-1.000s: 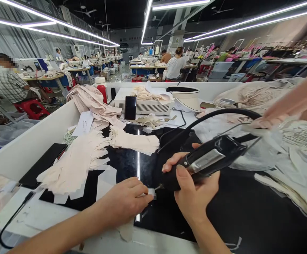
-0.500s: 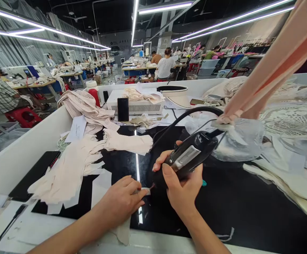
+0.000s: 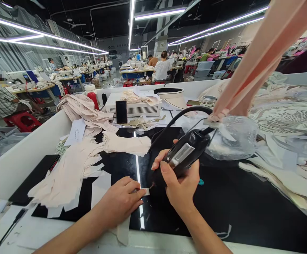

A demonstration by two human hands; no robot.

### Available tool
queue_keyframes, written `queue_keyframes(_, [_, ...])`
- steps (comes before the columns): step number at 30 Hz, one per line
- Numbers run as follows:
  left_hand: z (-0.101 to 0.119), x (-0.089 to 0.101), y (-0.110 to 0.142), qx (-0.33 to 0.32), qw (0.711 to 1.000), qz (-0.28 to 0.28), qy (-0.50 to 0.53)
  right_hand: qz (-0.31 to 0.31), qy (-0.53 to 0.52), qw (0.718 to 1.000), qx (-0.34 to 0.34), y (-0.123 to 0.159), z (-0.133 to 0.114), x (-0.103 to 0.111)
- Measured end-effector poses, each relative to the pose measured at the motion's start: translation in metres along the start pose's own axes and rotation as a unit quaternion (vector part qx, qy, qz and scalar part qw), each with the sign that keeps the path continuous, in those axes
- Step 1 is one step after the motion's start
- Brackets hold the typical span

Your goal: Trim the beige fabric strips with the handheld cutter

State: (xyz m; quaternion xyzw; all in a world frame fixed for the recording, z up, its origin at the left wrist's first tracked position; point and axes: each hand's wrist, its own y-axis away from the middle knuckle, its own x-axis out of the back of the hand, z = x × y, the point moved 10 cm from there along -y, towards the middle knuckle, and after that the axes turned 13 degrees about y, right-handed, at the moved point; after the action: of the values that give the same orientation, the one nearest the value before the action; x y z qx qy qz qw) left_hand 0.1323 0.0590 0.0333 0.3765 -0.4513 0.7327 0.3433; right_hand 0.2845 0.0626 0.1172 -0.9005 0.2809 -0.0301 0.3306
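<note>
My right hand (image 3: 181, 185) is wrapped around a black corded power tool (image 3: 189, 151) with a bright metal plate on its side. The tool slants down to the left, and its thin tip sits just beside a small white strip (image 3: 146, 192). Fingers of my left hand (image 3: 121, 199) press that strip flat on the glossy black board (image 3: 222, 197); their undersides are hidden. A pale fabric piece (image 3: 123, 231) lies below my left wrist. Twisted pink fabric (image 3: 245, 67) hangs from above and is tied near the tool's cable end.
Stacked pale pink fabric pieces (image 3: 60, 173) lie left, near a dark tablet-like slab (image 3: 34, 180). Behind stand a phone (image 3: 121, 112) and a white vented box (image 3: 140, 110). Clear plastic (image 3: 233, 141) and lace fabric (image 3: 286, 116) lie right. White walls (image 3: 37, 151) edge the table.
The whole view has shifted slightly. Both hands keep nearly the same places, the left on the strip and the right around the tool.
</note>
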Motion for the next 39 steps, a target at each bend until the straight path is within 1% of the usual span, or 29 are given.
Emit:
queue_keyframes(4, [0.000,-0.001,0.000,-0.001,1.000,0.000,0.002,0.016,-0.007,1.000,-0.004,-0.001,0.001,0.002])
queue_keyframes(13, [0.000,-0.001,-0.001,-0.001,1.000,-0.001,0.008,-0.002,0.007,1.000,0.000,0.003,0.003,-0.004])
queue_keyframes(17, [-0.001,0.000,-0.001,0.002,1.000,0.000,0.004,-0.003,0.024,1.000,-0.011,0.003,0.004,-0.003])
queue_keyframes(23, [0.001,0.002,-0.001,-0.006,1.000,0.010,0.005,0.014,-0.015,1.000,-0.018,0.007,0.003,0.003])
queue_keyframes(27, [0.001,0.002,-0.002,-0.004,1.000,0.010,0.004,0.002,0.002,1.000,-0.009,0.010,-0.001,0.001])
queue_keyframes(30, [-0.001,0.001,-0.002,-0.001,1.000,0.006,0.004,0.003,0.021,1.000,-0.017,0.010,-0.001,0.000])
queue_keyframes(32, [-0.001,0.002,0.000,-0.002,1.000,0.004,0.008,0.001,0.021,1.000,-0.018,0.010,-0.001,0.000])
queue_keyframes(37, [0.001,0.011,0.010,-0.018,0.999,0.030,0.021,-0.001,-0.001,1.000,-0.012,0.011,-0.004,0.003])
queue_keyframes(39, [0.001,0.012,0.014,-0.017,0.999,0.030,0.021,0.000,-0.008,1.000,-0.012,0.012,-0.004,0.003])
